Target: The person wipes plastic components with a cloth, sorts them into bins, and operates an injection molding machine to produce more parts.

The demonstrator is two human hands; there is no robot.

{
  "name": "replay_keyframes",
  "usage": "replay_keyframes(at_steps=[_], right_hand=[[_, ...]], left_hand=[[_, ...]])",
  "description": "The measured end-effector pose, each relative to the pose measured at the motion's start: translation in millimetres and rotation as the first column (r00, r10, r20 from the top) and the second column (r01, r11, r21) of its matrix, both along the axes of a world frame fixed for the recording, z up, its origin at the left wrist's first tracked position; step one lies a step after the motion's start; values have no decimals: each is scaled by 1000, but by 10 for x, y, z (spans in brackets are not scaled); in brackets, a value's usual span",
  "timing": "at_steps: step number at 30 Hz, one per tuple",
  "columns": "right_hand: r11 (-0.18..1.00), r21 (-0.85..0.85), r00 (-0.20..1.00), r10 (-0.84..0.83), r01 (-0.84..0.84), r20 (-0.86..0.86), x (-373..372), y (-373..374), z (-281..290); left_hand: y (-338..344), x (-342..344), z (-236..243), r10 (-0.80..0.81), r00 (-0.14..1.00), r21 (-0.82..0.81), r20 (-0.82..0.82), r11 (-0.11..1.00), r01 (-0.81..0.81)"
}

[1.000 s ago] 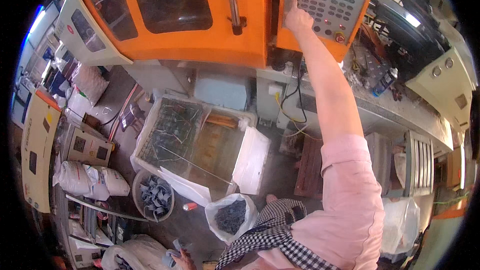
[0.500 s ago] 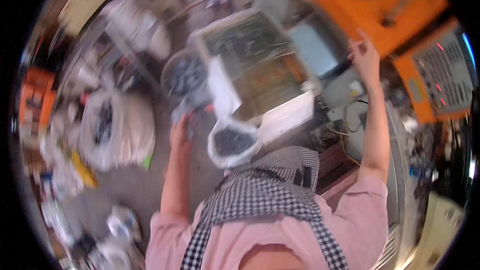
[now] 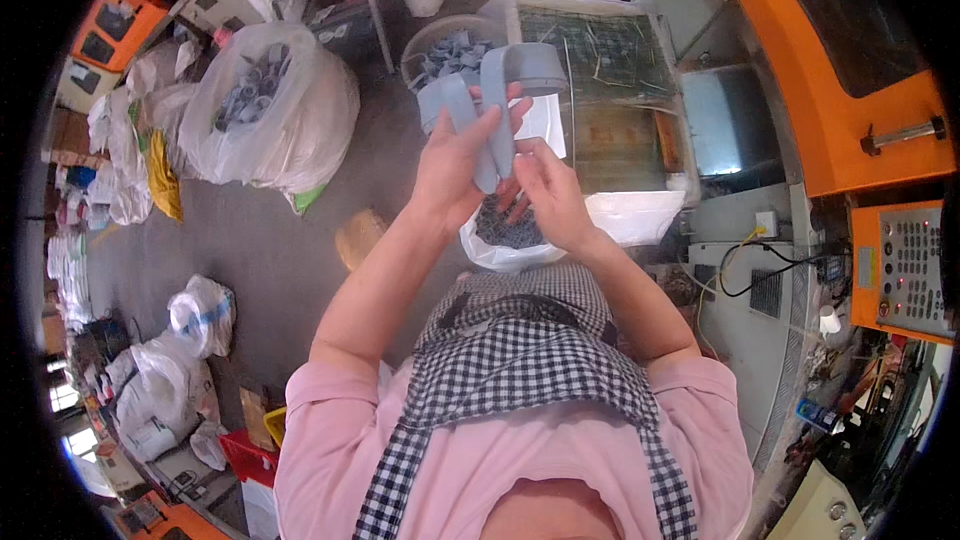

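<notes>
Two smooth blue-grey plastic pieces (image 3: 461, 106) up in the air, flat strips (image 3: 498, 110) side by side, curved bands (image 3: 535, 66) flaring left and right, far end!

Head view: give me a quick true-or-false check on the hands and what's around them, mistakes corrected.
1. The left hand holds grey moulded parts. True.
2. The right hand is touching the control panel. False: the right hand is close by the left, at the lower end of the grey moulded parts; the control panel is well off to the right.
3. The large translucent bag on the person's left has grey pieces in it. True.
4. The apron is plain green. False: the apron is black-and-white checked.
5. The white bag in front of the apron contains dark bits. True.
</notes>
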State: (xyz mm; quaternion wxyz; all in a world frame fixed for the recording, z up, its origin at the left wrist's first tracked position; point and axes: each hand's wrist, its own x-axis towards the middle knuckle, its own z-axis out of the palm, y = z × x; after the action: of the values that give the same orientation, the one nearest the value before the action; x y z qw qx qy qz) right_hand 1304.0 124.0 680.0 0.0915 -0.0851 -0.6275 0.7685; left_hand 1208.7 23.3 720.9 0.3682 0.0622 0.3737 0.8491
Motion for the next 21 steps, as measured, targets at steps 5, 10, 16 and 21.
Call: replay_keyframes(at_steps=[5, 10, 16, 21], right_hand=[[976, -163, 986, 126, -143, -108, -149, -443, 91], [972, -76, 973, 216, -223, -81, -211, -701, 191], [949, 49, 942, 315, -311, -113, -265, -937, 219], [926, 24, 916, 376, -376, -139, -301, -1065, 246]], left_hand=[[-513, -77, 58, -34, 999, 28, -24, 999, 35], [-969, -196, 191, -64, 997, 95, -49, 993, 68], [-1238, -264, 218, 64, 980, -17, -191, 998, -68], [-1392, -333, 182, 146, 975, 33, -167, 989, -142]])
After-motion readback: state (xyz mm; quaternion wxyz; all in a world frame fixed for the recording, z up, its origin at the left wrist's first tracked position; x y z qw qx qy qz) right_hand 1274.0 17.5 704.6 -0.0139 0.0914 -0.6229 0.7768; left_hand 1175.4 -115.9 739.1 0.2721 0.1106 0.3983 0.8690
